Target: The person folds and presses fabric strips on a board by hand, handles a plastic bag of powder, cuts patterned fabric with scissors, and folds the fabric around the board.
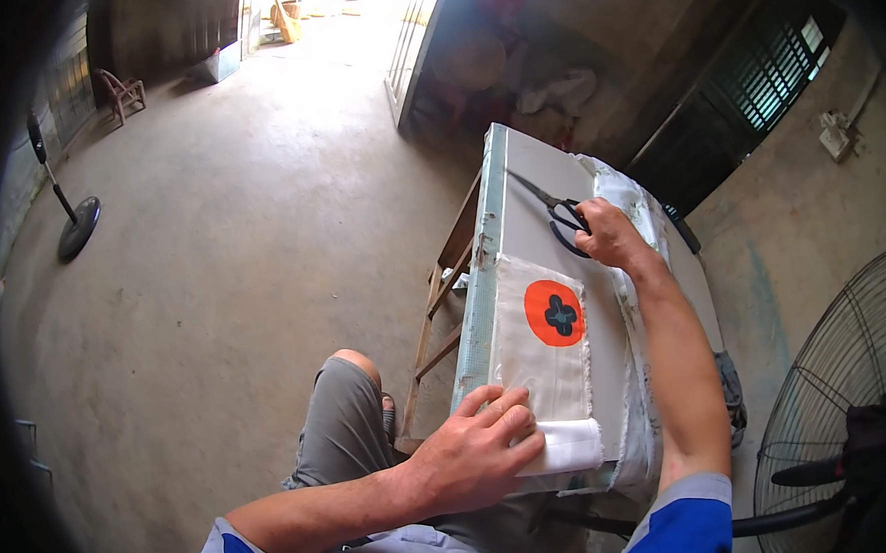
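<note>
A cream strip of fabric (542, 380) lies along the near left part of the table (538, 155). It bears an orange disc with a dark four-lobed flower (555, 313), and its right edge is frayed. At its near end a white folded part (568, 446) lies across it. My left hand (500, 435) presses down on the fabric beside that fold, fingers bent. Farther up the table, my right hand (607, 232) grips the black handles of a pair of scissors (548, 200). Their blades point away to the far left, over the bare board.
White printed cloth (623, 192) is bunched along the table's right side. A large caged fan (843, 376) stands close at the right. Wooden legs (420, 338) show under the table's left edge. A stand fan (78, 228) and a small chair (124, 94) are across the floor.
</note>
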A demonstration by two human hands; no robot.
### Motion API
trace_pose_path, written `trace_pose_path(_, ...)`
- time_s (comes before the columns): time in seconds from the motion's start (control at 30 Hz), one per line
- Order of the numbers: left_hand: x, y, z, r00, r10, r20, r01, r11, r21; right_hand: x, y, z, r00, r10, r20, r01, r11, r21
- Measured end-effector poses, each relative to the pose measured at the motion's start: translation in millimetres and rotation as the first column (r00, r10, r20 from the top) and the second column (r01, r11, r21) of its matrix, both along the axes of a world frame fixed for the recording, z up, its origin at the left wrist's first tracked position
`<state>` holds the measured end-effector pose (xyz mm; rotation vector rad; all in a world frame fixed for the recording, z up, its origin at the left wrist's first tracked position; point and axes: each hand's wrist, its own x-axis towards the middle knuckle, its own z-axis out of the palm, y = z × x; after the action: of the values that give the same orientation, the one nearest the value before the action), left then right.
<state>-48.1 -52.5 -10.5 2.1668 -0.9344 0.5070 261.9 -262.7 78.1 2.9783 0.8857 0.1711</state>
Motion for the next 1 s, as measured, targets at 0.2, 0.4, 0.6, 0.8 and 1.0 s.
trace_pose_path(0.2,1.5,-0.7,0.6,1.000,0.013,0.007,-0.013,1.000,0.011,-68.3,-3.6,1.8,0.962,0.265,0.069,-0.273,0.916,0.295)
trace_pose_path(0.4,3.4,-0.3,1.5,0.998,0.022,0.060,-0.023,1.000,0.011,-90.5,-1.2,-35.8,0.949,0.316,0.001,-0.297,0.890,0.346)
trace_pose_path(0.6,4.1,-2.0,0.6,0.995,0.012,0.097,-0.013,1.000,0.012,-88.7,6.5,-46.2,0.970,0.198,0.139,-0.227,0.944,0.240)
trace_pose_path(0.8,1.8,4.6,1.0,0.997,-0.004,0.081,0.004,1.000,-0.007,-153.9,-7.4,-18.0,0.953,0.227,0.199,-0.288,0.882,0.374)
trace_pose_path(1.0,2.0,5.4,9.8,0.998,0.002,0.068,-0.001,1.000,-0.013,-275.7,-44.3,-0.3,0.915,0.402,0.002,-0.353,0.801,0.484)
